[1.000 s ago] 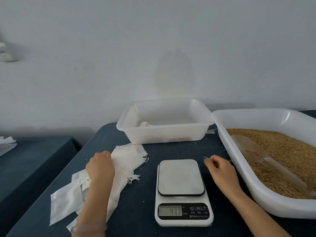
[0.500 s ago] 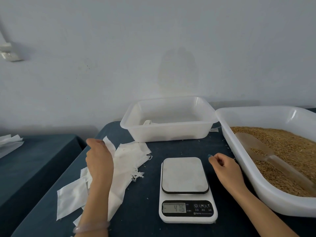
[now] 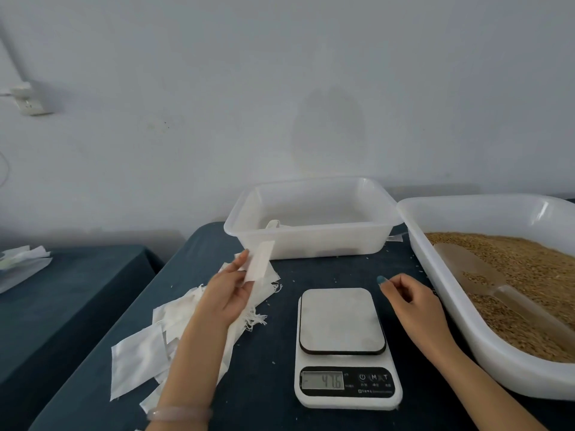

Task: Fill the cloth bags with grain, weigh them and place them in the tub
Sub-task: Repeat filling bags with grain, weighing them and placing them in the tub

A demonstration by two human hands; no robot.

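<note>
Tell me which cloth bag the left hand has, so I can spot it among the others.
Start at the scale on the table; left of it lies a pile of white bags. Above that pile the left hand pinches one bag, in front of the smaller tub. It alone is held up off the table, a narrow, nearly upright strip.

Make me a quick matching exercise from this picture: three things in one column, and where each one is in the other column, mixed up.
1 small white cloth bag
2 translucent plastic scoop
3 white digital scale

A lying on the brown grain
B standing on the dark blue table
C held by the left hand

Pairs: 1-C, 2-A, 3-B.
</note>
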